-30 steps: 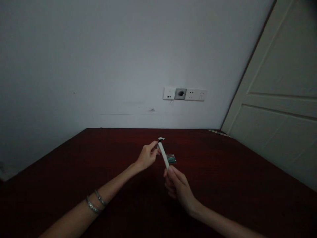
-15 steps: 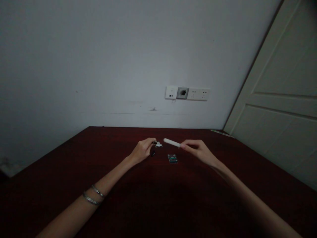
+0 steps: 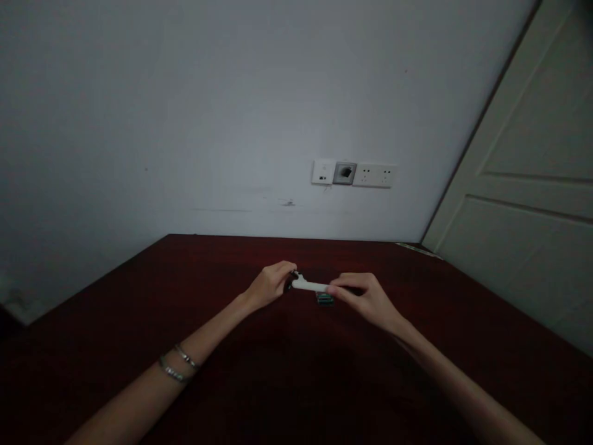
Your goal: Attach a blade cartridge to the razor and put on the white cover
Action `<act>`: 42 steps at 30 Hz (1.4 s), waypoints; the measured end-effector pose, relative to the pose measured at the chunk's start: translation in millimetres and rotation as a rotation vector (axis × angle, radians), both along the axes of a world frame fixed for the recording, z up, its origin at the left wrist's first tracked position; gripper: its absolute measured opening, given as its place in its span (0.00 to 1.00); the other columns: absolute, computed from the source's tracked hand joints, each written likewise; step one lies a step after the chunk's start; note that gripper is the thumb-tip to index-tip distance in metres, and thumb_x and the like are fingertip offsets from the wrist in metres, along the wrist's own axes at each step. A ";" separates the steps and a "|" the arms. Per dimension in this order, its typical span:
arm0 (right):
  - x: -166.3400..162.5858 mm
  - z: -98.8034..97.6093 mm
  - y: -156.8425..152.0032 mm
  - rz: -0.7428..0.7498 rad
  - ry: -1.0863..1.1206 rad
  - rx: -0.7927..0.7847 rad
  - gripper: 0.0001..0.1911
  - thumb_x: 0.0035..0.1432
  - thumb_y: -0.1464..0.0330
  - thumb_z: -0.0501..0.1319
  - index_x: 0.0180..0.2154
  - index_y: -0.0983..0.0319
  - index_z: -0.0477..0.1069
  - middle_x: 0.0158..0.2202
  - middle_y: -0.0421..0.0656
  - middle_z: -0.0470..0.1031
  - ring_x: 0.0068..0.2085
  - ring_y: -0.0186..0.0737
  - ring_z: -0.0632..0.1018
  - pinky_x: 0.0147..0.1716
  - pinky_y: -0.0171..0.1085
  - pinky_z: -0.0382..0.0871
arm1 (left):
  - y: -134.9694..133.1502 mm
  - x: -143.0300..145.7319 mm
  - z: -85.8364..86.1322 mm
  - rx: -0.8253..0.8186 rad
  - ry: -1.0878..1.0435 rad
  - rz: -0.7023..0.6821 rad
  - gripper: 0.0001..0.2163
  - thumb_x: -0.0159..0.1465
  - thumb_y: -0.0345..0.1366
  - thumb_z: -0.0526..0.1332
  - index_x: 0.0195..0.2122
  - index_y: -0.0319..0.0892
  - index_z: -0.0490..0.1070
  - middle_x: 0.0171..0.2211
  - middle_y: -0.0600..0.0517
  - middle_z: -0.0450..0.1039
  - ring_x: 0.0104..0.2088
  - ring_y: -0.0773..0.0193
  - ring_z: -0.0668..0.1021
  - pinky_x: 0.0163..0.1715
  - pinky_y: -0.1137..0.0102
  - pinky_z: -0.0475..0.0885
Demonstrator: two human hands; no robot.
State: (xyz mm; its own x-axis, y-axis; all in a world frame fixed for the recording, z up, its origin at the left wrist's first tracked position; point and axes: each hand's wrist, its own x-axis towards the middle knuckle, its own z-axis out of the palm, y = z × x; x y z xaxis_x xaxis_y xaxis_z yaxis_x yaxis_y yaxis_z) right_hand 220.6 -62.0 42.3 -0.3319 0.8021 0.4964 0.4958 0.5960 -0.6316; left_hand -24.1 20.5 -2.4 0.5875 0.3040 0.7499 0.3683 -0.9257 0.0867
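My left hand (image 3: 271, 284) is closed in a pinch on a small tool (image 3: 296, 275) with dark parts and a silvery head; the fingers hide much of it, so its kind is unclear. A slim white stick (image 3: 311, 286) is pinched between the thumb and fingers of my right hand (image 3: 365, 295). Its far end overlaps the silvery head in view; whether they touch I cannot tell. Below the stick, a small green and clear packet (image 3: 325, 299) lies on the dark red table (image 3: 296, 371), its upper part covered by the stick.
A pale wall (image 3: 208, 123) rises behind the table, with a row of sockets (image 3: 374, 175) on it. To the right leans or stands a light panelled door (image 3: 532, 173). A thin flat strip (image 3: 419, 250) lies at the table's back right edge.
My right hand has brought the white stick left and down, so its end now meets the tool's head in view. The left hand has barely moved. The view has shifted slightly.
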 end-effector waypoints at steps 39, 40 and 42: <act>13.6 -17.1 7.5 -0.037 -0.029 0.036 0.15 0.55 0.60 0.58 0.27 0.63 0.75 0.25 0.43 0.75 0.26 0.36 0.73 0.27 0.34 0.63 | 1.1 -0.7 -3.8 0.172 0.036 0.019 0.13 0.60 0.23 0.50 0.45 0.38 0.65 0.40 0.45 0.71 0.42 0.63 0.75 0.41 0.66 0.73; 10.9 -16.0 5.6 -0.003 -0.038 0.034 0.15 0.55 0.60 0.57 0.27 0.63 0.75 0.25 0.42 0.75 0.26 0.35 0.73 0.26 0.33 0.63 | 0.2 -0.3 -3.1 0.166 0.052 0.020 0.13 0.60 0.22 0.50 0.44 0.38 0.65 0.39 0.45 0.71 0.42 0.63 0.75 0.41 0.66 0.73; 6.9 -14.9 3.4 0.052 -0.064 0.027 0.14 0.55 0.60 0.58 0.27 0.63 0.76 0.24 0.42 0.74 0.26 0.34 0.72 0.26 0.33 0.62 | -1.1 0.2 -2.1 0.162 0.076 0.015 0.13 0.60 0.23 0.50 0.44 0.38 0.65 0.39 0.45 0.71 0.42 0.63 0.75 0.41 0.66 0.73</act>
